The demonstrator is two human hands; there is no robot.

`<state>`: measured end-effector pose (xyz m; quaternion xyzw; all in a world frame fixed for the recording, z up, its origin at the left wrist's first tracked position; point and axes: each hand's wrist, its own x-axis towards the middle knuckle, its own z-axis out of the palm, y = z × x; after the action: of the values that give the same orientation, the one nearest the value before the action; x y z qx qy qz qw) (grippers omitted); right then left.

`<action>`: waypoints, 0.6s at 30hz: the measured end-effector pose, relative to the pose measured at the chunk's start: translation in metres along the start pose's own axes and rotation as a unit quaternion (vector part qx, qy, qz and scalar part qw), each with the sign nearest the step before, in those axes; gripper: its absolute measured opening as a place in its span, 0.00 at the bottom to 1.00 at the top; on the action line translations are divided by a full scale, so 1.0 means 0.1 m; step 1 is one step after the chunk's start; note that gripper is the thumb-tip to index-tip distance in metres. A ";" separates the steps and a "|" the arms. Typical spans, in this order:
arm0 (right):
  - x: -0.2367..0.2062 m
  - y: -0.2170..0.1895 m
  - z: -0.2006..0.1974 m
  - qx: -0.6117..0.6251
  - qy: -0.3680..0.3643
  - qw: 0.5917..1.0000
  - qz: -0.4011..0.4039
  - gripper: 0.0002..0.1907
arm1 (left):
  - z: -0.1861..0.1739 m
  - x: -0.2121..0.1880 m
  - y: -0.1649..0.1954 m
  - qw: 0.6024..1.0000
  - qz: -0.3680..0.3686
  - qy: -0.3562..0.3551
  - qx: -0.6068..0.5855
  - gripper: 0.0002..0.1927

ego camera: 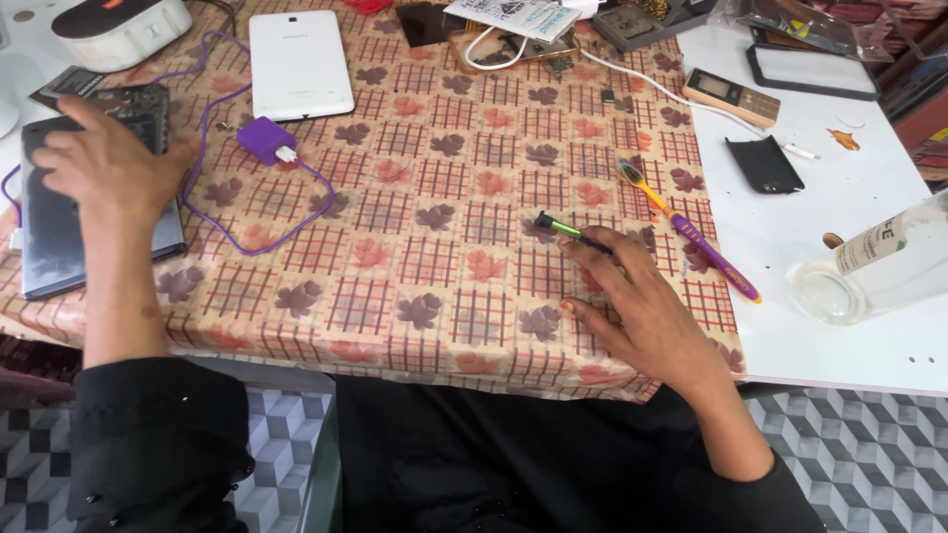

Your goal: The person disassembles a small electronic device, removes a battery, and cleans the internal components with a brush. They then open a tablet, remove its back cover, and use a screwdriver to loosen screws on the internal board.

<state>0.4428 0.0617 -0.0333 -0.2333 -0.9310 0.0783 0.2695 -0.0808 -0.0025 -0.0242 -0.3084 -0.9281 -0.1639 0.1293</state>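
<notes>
My left hand [114, 163] lies spread on a dark tablet [54, 237] at the table's left edge, fingers apart. A small dark phone [138, 104] lies just beyond its fingers. My right hand [647, 316] rests near the front edge of the leaf-patterned tablecloth [434, 266] and pinches a thin green and black screwdriver [565, 229], whose tip points left. A purple and yellow toothbrush [691, 232] lies just to the right of that hand.
A white tablet [298, 64] and a purple charger with cable [265, 138] lie at the back left. On the white surface to the right are a clear bottle on its side [879, 262], a black cover [765, 165] and a small keypad phone [733, 97]. Clutter lines the far edge.
</notes>
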 end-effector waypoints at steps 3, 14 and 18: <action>0.01 -0.01 0.00 -0.001 0.003 1.000 -0.007 0.32 | -0.07 0.04 0.35 1.000 0.016 0.018 0.006 0.69; -0.01 -0.05 -0.01 0.007 -0.013 0.999 0.028 0.28 | 0.12 0.24 1.65 0.988 0.113 0.073 -0.073 0.65; -0.02 0.00 0.02 -0.053 0.009 0.998 0.028 0.25 | 0.17 0.22 1.56 0.992 0.098 0.014 -0.078 0.61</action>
<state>0.4425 0.0605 -0.0359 -0.2734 -0.9246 0.0344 0.2630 -0.0044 0.1337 0.0025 -0.4052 -0.8755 -0.2271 0.1334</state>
